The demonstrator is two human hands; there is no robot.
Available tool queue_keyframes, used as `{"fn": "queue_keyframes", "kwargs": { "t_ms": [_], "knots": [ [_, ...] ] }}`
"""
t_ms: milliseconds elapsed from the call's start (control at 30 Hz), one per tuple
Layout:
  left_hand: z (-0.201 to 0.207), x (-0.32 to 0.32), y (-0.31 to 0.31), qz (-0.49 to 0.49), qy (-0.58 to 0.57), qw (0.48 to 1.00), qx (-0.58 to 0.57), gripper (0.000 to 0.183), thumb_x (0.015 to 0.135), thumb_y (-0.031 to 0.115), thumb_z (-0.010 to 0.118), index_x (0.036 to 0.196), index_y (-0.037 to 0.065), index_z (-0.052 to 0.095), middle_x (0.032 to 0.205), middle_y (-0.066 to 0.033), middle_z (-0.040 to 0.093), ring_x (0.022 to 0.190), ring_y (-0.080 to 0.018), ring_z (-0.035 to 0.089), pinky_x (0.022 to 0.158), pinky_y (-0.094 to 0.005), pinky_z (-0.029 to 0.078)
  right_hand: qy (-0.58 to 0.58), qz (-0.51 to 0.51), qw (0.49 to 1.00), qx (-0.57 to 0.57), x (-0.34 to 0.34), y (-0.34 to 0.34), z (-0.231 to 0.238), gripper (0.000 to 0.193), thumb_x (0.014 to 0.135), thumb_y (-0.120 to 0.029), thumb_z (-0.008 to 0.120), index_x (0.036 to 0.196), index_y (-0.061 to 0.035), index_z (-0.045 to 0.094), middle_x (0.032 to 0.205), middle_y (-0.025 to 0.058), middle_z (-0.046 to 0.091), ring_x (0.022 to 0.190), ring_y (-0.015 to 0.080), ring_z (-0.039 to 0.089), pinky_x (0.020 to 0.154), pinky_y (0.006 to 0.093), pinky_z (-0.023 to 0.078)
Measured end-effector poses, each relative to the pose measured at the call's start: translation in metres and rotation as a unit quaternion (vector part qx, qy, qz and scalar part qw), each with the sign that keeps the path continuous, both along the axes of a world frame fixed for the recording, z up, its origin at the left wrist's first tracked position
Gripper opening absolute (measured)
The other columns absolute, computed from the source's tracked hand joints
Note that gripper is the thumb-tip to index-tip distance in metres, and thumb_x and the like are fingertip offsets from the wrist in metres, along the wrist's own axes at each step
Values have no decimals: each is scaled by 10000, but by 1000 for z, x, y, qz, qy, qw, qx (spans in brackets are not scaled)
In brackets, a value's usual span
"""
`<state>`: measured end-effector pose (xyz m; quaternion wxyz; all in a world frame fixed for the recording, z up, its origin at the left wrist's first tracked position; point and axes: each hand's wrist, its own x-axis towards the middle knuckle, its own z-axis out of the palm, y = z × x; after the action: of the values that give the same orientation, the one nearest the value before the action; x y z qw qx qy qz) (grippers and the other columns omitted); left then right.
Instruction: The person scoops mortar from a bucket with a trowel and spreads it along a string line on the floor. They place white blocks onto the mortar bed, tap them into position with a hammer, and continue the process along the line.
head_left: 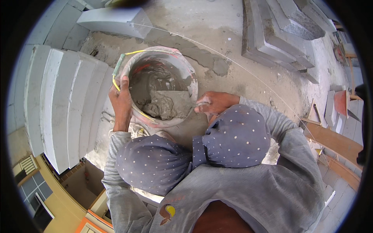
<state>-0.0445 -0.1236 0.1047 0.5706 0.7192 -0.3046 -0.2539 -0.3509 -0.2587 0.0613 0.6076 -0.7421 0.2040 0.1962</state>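
Observation:
A round bucket (193,73) with a mortar-smeared rim stands in front of my knees, its yellow and green handle lying along the left side. Wet grey mortar (142,83) fills part of it. My left hand (121,103) is closed on the bucket's left rim, thumb over the edge. At the right rim, my right hand (217,103) is closed around the handle of a trowel, mostly hidden by the fingers. The trowel's flat, square-edged blade (180,99) lies inside the bucket with a lump of mortar (161,106) on and beside it.
Pale blocks stand upright in a row (58,101) at the left; more blocks are stacked (279,39) at the far right. A single block (116,21) lies at the back. A thin string (233,60) runs across the floor. An orange-red container (341,103) sits at the right.

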Motion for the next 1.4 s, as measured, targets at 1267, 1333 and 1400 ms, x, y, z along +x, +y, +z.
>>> {"fn": "queue_keyframes", "kwargs": {
  "t_ms": [1267, 1333, 1400],
  "knots": [
    [-88, 99, 110, 135, 265, 952, 78, 531, 1007, 359, 558, 1317, -72, 539, 1291, -172, 619, 1154, -318, 600, 1028, -421, 452, 142, -548, 780, -268, -105, 42, -81, 458, 939, -314, 578, 1133, 100, 611, 968, 321, 679, 931, 480, 665, 831, 513, 534],
    [-85, 98, 110, 143, 275, 947, 87, 535, 1014, 358, 547, 1327, -74, 526, 1310, -176, 606, 1171, -318, 589, 1037, -422, 444, 161, -537, 790, -248, -97, 42, -88, 490, 947, -340, 567, 1143, 107, 606, 975, 328, 677, 945, 484, 662, 853, 516, 529],
    [-83, 97, 110, 143, 289, 942, 89, 539, 1018, 359, 540, 1337, -75, 515, 1327, -178, 595, 1187, -317, 580, 1045, -422, 439, 194, -528, 794, -229, -96, 43, -98, 514, 946, -358, 565, 1158, 108, 605, 990, 329, 677, 955, 485, 662, 873, 512, 527]
  ]
}}
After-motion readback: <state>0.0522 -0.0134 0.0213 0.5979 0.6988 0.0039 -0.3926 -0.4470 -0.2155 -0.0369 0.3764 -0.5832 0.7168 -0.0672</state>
